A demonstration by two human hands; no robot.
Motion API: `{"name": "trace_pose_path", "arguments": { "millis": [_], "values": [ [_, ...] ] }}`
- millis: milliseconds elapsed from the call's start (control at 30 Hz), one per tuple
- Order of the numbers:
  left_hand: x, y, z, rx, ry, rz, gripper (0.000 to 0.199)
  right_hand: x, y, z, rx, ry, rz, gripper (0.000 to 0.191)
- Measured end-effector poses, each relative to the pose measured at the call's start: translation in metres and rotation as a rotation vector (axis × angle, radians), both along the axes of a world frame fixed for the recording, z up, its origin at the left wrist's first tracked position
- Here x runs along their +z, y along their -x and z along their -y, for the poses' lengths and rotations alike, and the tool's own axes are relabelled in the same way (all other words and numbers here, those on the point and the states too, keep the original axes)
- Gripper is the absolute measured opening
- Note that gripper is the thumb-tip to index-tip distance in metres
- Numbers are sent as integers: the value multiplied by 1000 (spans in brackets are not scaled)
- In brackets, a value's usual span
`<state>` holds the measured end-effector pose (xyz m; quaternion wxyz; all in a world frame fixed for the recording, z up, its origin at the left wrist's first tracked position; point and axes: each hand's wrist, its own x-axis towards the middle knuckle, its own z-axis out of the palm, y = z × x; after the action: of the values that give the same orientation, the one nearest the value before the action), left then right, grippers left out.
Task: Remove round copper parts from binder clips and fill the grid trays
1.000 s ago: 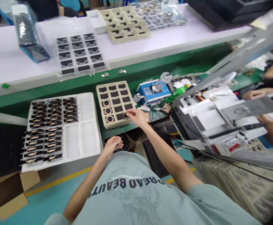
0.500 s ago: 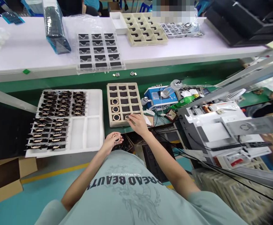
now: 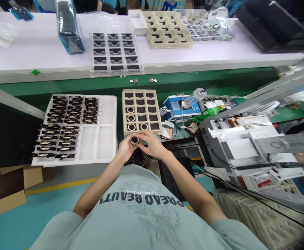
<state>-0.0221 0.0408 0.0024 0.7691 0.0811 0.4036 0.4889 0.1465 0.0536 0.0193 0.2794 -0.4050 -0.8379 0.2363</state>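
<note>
In the head view, the left hand has its grip closed around 1 round piece, dark in the middle with a gold-coloured rim. The right hand touches this piece at its right edge with the fingertips; whether its grip also clasps it, I cannot tell. The piece is just in front of the beige tray, which stands on the green counter. This tray has 3 columns and 5 rows; 4 similar rings sit in it, 3 in the left column and 1 in the nearest middle compartment.

On the shirt, upside down, I read "PREAD BEAUT" in big dark letters, the ends lost in folds, and above it, in small white letters, "OUR BREATH AWAY".

To the left is a white foam tray with rows of dark parts. To the right are a blue device and a green bottle.
</note>
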Motion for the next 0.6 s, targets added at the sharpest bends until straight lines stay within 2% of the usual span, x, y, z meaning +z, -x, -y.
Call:
{"name": "trace_pose_path", "arguments": {
  "millis": [67,133,233,300,367,433,467,533,600],
  "values": [
    [-1,-2,3,-37,33,-8,14,9,1,9,126,-18,23,39],
    [-3,-4,7,-107,78,8,13,10,2,11,127,-34,4,32],
    [-1,7,7,-332,46,15,27,2,4,3,35,10,-52,25],
    [1,34,-3,-472,-50,-131,43,-4,4,-10,-118,66,-69,21],
    [2,83,-23,-481,-188,-505,46,-7,1,-30,-312,113,-58,23],
    [-4,143,-52,-309,-345,-1146,34,-8,-4,-54,-442,127,-3,23],
    [-9,173,-68,-272,-426,-1436,35,-8,-6,-67,-467,119,45,22],
    [-22,224,-96,-372,-565,-1810,38,-7,-10,-91,-456,70,171,20],
    [-35,256,-115,-547,-690,-1954,39,-6,-9,-109,-407,13,311,21]
  ]
}}
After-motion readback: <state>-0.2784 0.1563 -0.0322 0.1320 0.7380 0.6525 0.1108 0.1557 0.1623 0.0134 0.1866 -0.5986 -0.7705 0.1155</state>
